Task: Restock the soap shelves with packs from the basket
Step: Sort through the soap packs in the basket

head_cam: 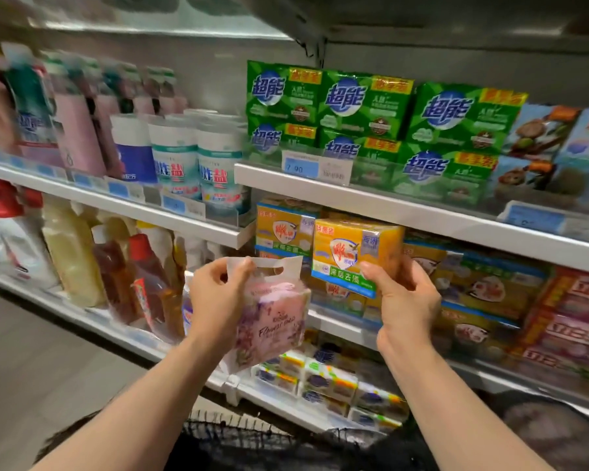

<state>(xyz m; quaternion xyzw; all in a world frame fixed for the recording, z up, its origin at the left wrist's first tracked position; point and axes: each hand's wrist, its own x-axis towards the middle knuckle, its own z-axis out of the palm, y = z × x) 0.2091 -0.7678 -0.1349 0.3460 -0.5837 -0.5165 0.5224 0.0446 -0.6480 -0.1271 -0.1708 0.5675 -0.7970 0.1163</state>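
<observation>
Right hand (405, 297) grips yellow soap pack (356, 254) from below, fingers curled on its lower edge, held just in front of the middle shelf (422, 217) and under its lip. Left hand (218, 300) pinches handle of pink floral pack (269, 321), left of and lower than the yellow one. Basket (238, 433) directly below.

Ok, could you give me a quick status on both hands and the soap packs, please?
Left hand grips pink floral pack. Right hand holds yellow soap pack at middle shelf. Nothing blocking.

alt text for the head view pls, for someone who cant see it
A person's right hand grips a yellow soap pack at the middle shelf while the left hand holds a pink floral pack by its handle.
</observation>
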